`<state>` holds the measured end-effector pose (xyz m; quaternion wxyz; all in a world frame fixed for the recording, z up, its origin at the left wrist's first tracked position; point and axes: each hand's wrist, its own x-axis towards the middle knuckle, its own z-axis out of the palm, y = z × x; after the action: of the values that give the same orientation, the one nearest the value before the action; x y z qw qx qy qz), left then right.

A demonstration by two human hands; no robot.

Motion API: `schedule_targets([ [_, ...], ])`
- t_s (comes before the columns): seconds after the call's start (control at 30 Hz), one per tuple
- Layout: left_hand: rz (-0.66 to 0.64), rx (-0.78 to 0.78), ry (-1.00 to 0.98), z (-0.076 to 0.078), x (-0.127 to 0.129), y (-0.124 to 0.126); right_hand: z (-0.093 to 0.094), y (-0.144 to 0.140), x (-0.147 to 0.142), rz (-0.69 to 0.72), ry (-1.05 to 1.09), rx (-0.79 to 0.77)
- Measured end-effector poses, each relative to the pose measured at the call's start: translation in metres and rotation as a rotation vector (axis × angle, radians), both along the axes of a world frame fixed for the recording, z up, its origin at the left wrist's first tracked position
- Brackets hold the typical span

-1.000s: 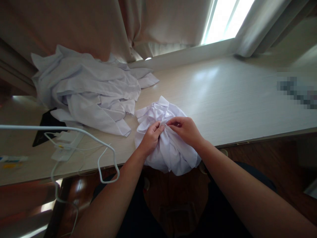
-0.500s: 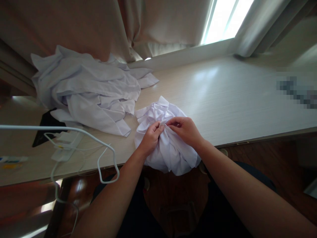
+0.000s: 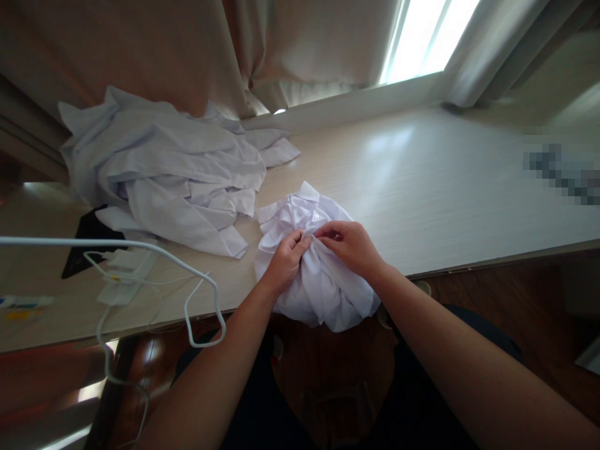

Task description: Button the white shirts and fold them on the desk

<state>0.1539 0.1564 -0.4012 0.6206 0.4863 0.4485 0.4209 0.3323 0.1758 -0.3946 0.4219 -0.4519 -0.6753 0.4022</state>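
Note:
A bunched white shirt [image 3: 323, 294] lies at the front edge of the table, part of it hanging over. Its collar tip points toward the window, and a small button shows just beyond my fingers. My left hand [image 3: 287, 257] pinches the shirt's front from the left, thumb on top of the cloth. From the right, my right hand [image 3: 349, 247] pinches the same fold with thumb and forefinger. The fingertips of both hands almost meet. What exactly lies between them is too small to make out.
A pile of white garments [image 3: 173, 162] covers the table's [image 3: 450, 181] back left. A white power strip [image 3: 126, 275] with cables and a dark flat item [image 3: 84, 244] lie at the left. One thick white cable [image 3: 140, 244] arcs in the left foreground. Curtains [image 3: 309, 44] hang behind.

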Motion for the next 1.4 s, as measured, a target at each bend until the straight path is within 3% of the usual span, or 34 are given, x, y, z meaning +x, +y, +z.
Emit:
schedule_targets([
  [1.4, 0.032, -0.007, 0.039, 0.0006, 0.0026, -0.0003, -0.0019, -0.0003, -0.0005, 0.004, -0.02, 0.0],
])
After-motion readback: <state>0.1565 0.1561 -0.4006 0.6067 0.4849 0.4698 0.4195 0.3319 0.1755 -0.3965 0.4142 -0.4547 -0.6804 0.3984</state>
